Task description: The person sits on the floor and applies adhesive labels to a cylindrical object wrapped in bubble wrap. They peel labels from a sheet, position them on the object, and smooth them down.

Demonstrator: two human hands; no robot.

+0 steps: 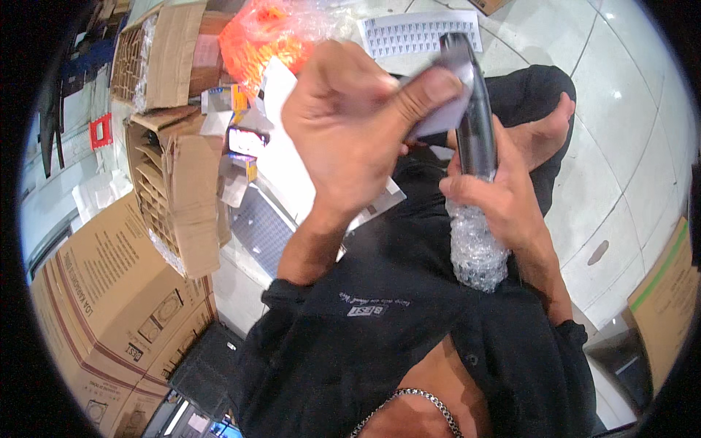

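My right hand (504, 193) wraps round the lower part of a glossy black cylinder (477, 146), shaped like a microphone handle and held upright before my chest. Crumpled clear bubble wrap (478, 252) covers its lower end, below my thumb. My left hand (339, 128), smeared a little by motion, is closed with its thumb pressing a thin whitish piece (447, 120) against the upper side of the cylinder. Whether that piece is paper, film or cloth I cannot tell. Part of the cylinder's top is covered by the piece and my thumb.
A sheet of small labels (416, 35) lies on the tiled floor ahead, beside an orange plastic bag (266, 44). Divided cardboard boxes (193, 197) stand at left, near small cartons and a gridded mat (263, 226). Large cartons (109, 306) fill the lower left; another carton (661, 299) stands right.
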